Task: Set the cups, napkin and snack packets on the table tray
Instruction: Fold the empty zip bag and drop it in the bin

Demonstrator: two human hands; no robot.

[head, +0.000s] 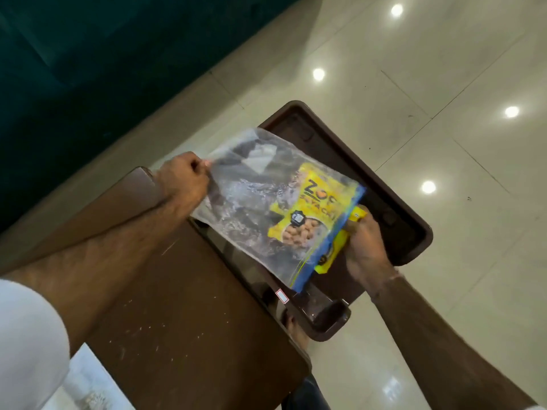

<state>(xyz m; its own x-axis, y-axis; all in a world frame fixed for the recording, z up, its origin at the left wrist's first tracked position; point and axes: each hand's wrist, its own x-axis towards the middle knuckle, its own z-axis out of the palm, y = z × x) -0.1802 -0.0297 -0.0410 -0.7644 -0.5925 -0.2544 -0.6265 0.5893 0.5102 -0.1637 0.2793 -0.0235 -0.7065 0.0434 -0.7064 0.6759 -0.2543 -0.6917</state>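
A clear zip bag (pixel 251 202) with a blue seal edge hangs over the dark brown table tray (pixel 393 196). Inside it lies a yellow snack packet (pixel 305 208), with some white and silvery things beside it that I cannot make out. My left hand (pixel 185 180) pinches the bag's closed far corner. My right hand (pixel 365 244) sits at the bag's open mouth, gripping a second yellow snack packet (pixel 331 253) that sticks partly out. No cups are in sight.
The tray juts out from a brown wooden table (pixel 177 306) over a glossy cream tiled floor (pixel 444 84). A dark teal sofa (pixel 88 69) fills the upper left. A small red-edged sticker (pixel 281 296) sits on the tray's near rim.
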